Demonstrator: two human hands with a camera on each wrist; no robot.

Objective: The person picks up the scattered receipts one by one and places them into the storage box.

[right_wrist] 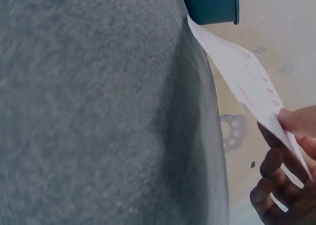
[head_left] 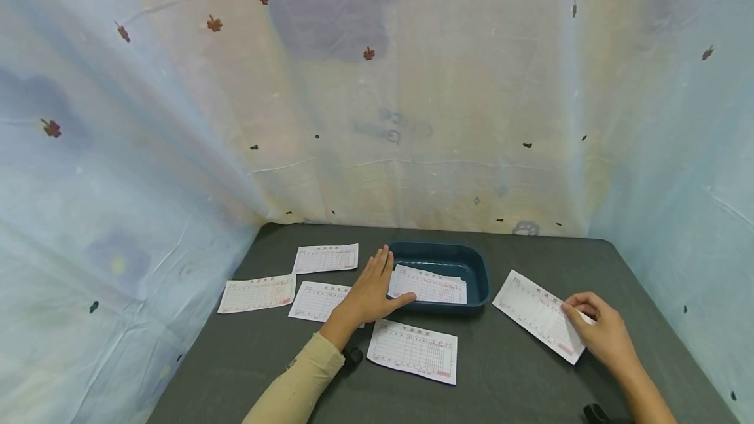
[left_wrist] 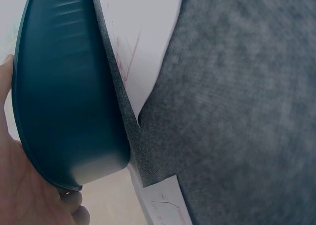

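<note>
A dark teal tray [head_left: 487, 280] holds printed paper forms [head_left: 427, 283]. My left hand [head_left: 368, 290] rests against the tray's left end, fingers straight and together, thumb spread over the near rim. In the left wrist view, that hand [left_wrist: 29, 185] lies along the tray's rim and corner. To the right of the tray, my right hand [head_left: 603, 332] pinches a white printed form [head_left: 538, 313] between thumb and fingers at its right part. The right wrist view shows this form [right_wrist: 237, 69] tilted, its near end raised and its far corner low by the tray.
More printed forms lie on the dark grey table [head_left: 489, 385]: one form [head_left: 412, 351] in front of the tray, and others at left, a back form [head_left: 326, 258], an outer form [head_left: 257, 294] and a form [head_left: 318, 300] partly behind the left hand. Patterned curtains [head_left: 412, 103] enclose the table.
</note>
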